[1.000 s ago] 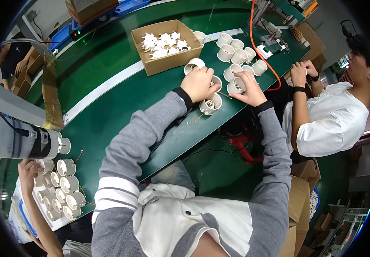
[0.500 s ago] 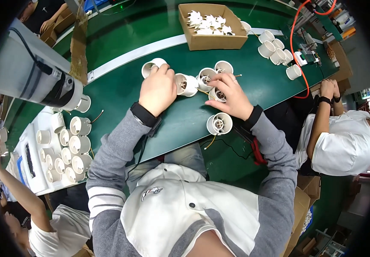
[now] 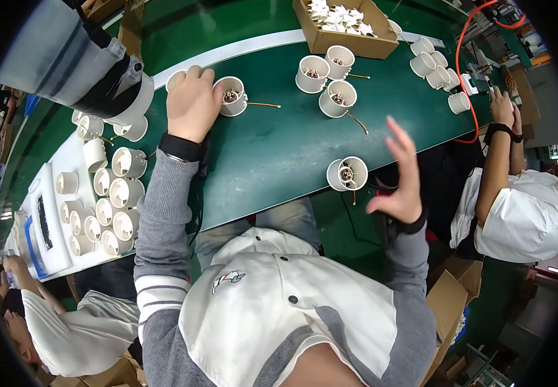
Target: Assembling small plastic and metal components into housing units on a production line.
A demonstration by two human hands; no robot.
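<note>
Left hand point(image 3: 192, 106): upper left, curled over a white cup point(image 3: 174, 79); whether gripping, cannot tell.
Right hand point(image 3: 404, 180): right of centre, open, fingers spread.
Wired cup point(image 3: 231, 97): upper left, beside the left hand.

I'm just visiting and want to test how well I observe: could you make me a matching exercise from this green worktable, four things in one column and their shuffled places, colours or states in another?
Things
1. Person's left hand
2. Person's right hand
3. Bladed fan wheels
4. Hose

Place, colour or state
A. Orange-red
B. Over a white cup
C. Piled inside an open cardboard box
D. Fingers spread, holding nothing

Right pairs: 1-B, 2-D, 3-C, 4-A
</note>
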